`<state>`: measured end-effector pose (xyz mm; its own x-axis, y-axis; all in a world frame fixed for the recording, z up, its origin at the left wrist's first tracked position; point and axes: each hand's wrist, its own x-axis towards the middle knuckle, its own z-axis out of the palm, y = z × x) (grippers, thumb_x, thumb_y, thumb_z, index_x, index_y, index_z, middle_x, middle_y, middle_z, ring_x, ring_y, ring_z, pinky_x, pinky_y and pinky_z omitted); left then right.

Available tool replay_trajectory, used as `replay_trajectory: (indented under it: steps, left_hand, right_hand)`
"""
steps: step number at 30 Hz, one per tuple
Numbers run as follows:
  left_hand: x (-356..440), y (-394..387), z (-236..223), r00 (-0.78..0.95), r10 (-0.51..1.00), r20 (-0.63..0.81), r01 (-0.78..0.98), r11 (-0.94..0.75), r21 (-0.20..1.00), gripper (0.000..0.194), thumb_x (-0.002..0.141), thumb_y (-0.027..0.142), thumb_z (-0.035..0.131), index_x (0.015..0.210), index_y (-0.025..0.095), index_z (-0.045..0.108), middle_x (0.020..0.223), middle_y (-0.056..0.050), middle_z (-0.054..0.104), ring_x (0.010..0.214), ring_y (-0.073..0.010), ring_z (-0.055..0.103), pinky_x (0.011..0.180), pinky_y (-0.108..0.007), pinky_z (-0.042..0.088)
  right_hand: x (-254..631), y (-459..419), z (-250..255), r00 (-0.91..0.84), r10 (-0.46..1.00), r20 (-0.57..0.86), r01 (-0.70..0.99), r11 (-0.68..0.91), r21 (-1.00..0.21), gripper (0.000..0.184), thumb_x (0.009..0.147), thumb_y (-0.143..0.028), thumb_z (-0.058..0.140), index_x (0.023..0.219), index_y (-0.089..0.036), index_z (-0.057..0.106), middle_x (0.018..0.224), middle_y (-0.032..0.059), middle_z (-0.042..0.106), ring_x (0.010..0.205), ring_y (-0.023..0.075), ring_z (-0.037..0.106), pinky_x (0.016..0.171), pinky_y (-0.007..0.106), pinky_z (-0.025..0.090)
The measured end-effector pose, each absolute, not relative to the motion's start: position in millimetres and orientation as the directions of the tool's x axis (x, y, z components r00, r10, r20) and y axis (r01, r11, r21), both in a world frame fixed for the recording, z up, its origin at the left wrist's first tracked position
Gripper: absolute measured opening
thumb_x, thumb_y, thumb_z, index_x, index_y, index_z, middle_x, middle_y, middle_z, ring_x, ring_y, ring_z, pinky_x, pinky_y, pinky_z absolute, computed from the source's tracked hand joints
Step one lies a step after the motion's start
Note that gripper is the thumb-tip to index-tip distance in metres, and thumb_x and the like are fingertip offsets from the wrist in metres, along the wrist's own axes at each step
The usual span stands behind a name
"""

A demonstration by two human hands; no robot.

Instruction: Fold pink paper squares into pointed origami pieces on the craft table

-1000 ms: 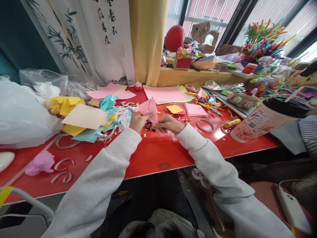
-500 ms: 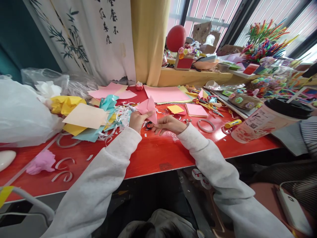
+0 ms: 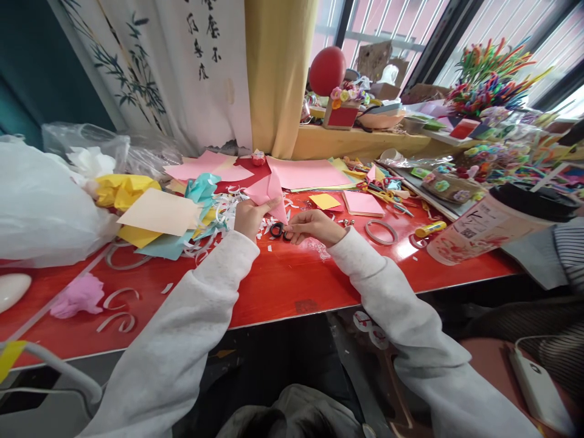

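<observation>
My left hand (image 3: 250,218) is closed on a folded piece of pink paper (image 3: 264,190), with the thumb pressed on its face. The paper stands tilted above the table and narrows to a point at its lower right. Close to that point, my right hand (image 3: 314,227) has its thumb and fingers pinched together; what lies between them, if anything, is too small to make out. Black rings like scissor handles (image 3: 276,229) show between the two hands, right at the right fingertips. White paper scraps (image 3: 228,210) are strewn around the left hand.
Pink sheets (image 3: 308,174) lie behind the hands. Square notes (image 3: 362,203), a tape ring (image 3: 381,232), a yellow glue stick (image 3: 430,229) and a tilted drink cup (image 3: 493,225) are on the right. Coloured paper (image 3: 157,212) and a white plastic bag (image 3: 50,207) fill the left.
The pink paper has tipped a little to the left and lower in my left hand. My right fingers have drawn slightly rightward, and more of the black rings shows.
</observation>
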<state>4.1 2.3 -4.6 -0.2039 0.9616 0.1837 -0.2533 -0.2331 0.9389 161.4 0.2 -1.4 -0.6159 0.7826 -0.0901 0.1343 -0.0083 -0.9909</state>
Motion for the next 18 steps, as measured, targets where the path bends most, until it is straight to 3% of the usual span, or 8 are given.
replay_trajectory:
  steps: [8, 18]
  left_hand:
    - [5.7, 2.9, -8.5, -0.216, 0.960, 0.179, -0.266, -0.235, 0.935, 0.025, 0.047, 0.027, 0.073, 0.060, 0.010, 0.060, 0.058, -0.002, 0.057, 0.060, -0.0130, 0.054, 0.054, -0.024, 0.043]
    - [5.1, 2.8, -5.9, -0.219, 0.954, 0.205, -0.233, -0.255, 0.939, 0.024, 0.049, 0.028, 0.072, 0.062, 0.011, 0.062, 0.058, -0.002, 0.058, 0.061, -0.0139, 0.054, 0.056, -0.023, 0.043]
  right_hand:
    - [162.2, 1.0, -1.7, -0.641, 0.765, -0.060, 0.101, 0.006, -0.995, 0.022, 0.064, -0.029, 0.065, 0.066, -0.009, 0.055, 0.061, 0.0020, 0.062, 0.048, 0.0058, 0.056, 0.046, 0.017, 0.046]
    - [156.2, -5.1, 0.1, -0.637, 0.762, -0.117, 0.084, -0.082, -0.993, 0.025, 0.071, -0.030, 0.060, 0.088, -0.012, 0.058, 0.095, 0.0108, 0.063, 0.079, 0.0127, 0.062, 0.068, 0.024, 0.053]
